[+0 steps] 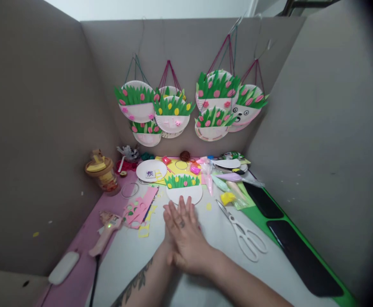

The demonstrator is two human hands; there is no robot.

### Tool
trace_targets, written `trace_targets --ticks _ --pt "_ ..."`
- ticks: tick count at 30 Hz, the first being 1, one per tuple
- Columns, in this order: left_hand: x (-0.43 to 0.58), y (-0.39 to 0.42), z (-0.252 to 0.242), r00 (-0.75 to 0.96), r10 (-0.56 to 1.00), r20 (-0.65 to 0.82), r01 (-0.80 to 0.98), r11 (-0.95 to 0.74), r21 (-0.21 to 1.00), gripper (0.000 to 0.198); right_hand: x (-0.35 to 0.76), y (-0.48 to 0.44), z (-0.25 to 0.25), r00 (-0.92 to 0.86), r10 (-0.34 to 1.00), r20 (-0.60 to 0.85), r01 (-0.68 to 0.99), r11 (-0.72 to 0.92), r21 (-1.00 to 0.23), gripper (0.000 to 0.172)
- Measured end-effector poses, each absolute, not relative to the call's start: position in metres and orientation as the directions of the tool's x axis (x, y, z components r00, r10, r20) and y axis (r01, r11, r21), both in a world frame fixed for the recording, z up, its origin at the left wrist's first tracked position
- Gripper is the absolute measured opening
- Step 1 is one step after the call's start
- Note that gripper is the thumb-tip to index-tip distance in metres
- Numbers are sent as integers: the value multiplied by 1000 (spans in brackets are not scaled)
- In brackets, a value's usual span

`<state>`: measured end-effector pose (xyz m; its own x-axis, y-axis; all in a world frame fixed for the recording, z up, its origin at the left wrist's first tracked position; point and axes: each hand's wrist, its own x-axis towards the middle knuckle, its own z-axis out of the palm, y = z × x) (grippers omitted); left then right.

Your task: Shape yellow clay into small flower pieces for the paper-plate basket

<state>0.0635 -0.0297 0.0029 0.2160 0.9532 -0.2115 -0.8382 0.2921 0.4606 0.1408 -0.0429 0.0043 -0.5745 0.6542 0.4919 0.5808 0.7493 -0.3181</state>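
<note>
My right hand (189, 243) lies across my left hand (169, 238) in the middle of the table, with its fingers stretched out and a ring showing on one of them. The left hand is largely covered by the right, and its visible edge looks straight and flat. Nothing shows held in either hand. Just beyond the fingertips rests a paper plate pocket (184, 195) with green paper grass and pink and yellow paper flowers. White-handled scissors (242, 232) lie spread to the right of my hands. To the left are pink paper scraps (143, 207) with cut-out holes.
A pink glue gun (107, 234) with a lit green light lies left, its cord running forward. Finished plate pockets (172, 113) hang on the back panel. A white plate (151, 170), piping-bag-like pouches (234, 178), black pads (303, 256) and a cup (103, 172) edge the table.
</note>
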Motion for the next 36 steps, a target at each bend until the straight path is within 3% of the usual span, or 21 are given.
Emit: trace_targets --ticks 3,5,7,9,12,14,17,18,20,22,24,26,28,32,36 --pt "60 -27 4 219 941 -260 -850 314 423 66 141 -42 2 -468 707 530 508 706 -493 67" --pt "57 -25 8 217 929 -301 -877 321 357 71 147 -38 0 -358 762 539 372 646 -666 50" --pt "54 -22 13 219 922 -318 -911 310 273 73 157 -33 -3 -125 857 499 168 514 -841 34" --pt "52 -20 15 251 924 -289 -921 320 223 71 169 -29 -5 156 925 347 -95 363 -927 16" --pt "52 -19 15 313 920 -236 -907 363 211 70 184 -23 -6 310 942 128 -424 258 -868 46" --pt "54 -18 14 333 919 -213 -902 376 212 72 192 -20 -5 256 966 32 -567 177 -805 58" --pt "58 -18 12 355 915 -192 -880 396 260 74 199 -15 -4 55 989 -140 -715 -59 -697 60" --pt "60 -18 11 354 914 -200 -858 402 319 70 201 -13 -4 -13 985 -172 -741 -125 -660 60" --pt "64 -20 7 261 938 -227 -760 344 551 54 204 -9 -4 -85 979 -186 -778 -182 -601 59" --pt "67 -24 4 67 985 -162 -502 174 847 37 205 -7 -3 -104 979 -173 -801 -185 -569 60" --pt "68 -29 1 -78 996 30 -167 -43 985 27 204 -7 -2 -117 980 -162 -784 -191 -590 67" --pt "67 -31 -1 -91 977 191 12 -190 982 26 200 -10 -2 -140 982 -130 -721 -191 -666 77" --pt "67 -31 -2 -69 963 260 34 -258 965 31 193 -14 -2 -186 979 -77 -637 -180 -749 85" --pt "64 -26 -7 -50 953 298 88 -293 952 26 179 -23 -6 -290 957 12 -510 -144 -848 96" --pt "61 -23 -8 -44 953 300 196 -286 938 19 179 -22 -14 -279 960 27 -460 -109 -881 93"
